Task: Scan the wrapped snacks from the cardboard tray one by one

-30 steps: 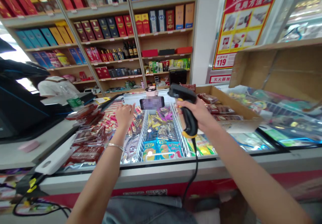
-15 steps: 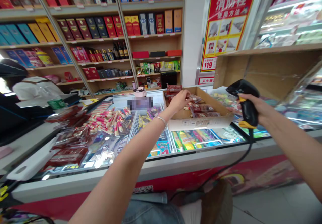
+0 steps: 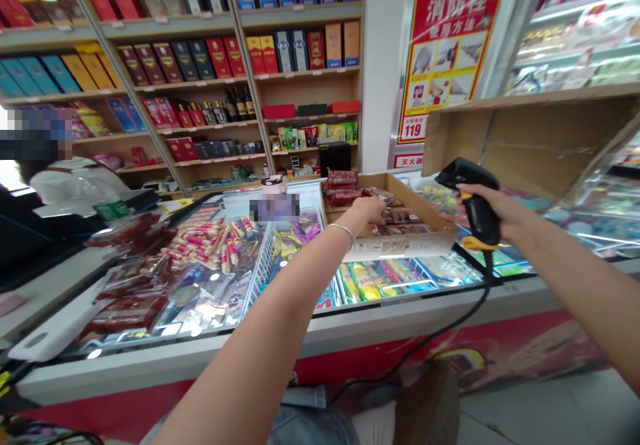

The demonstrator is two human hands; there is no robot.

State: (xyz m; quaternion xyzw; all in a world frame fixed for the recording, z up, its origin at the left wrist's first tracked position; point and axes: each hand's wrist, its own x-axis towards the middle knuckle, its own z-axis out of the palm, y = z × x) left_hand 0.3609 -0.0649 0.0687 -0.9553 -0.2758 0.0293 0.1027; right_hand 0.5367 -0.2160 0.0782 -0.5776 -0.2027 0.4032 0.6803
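Observation:
My left hand [image 3: 371, 210] reaches into a shallow cardboard box [image 3: 420, 244] on the glass-topped freezer. Its fingers curl down among red-brown snack packets [image 3: 400, 216]; whatever lies under the fingertips is hidden. More packets [image 3: 342, 178] lie along the box's far left side. In my right hand [image 3: 493, 206] is a black and yellow barcode scanner [image 3: 483, 215], held up to the right of the box with its head facing left. The scanner's cable hangs down in front of the freezer.
Left on the freezer lie pink-wrapped sausages [image 3: 200, 244] and a pile of red-brown packets [image 3: 127, 312], beside a white handle [image 3: 55, 338]. A large open carton [image 3: 525, 138] stands behind the scanner. A person [image 3: 65, 172] is at far left, before stocked shelves [image 3: 190, 82].
My left hand has moved slightly right and lower within the box, towards the nearer packets. The scanner in my right hand has shifted a little left. The view has changed slightly.

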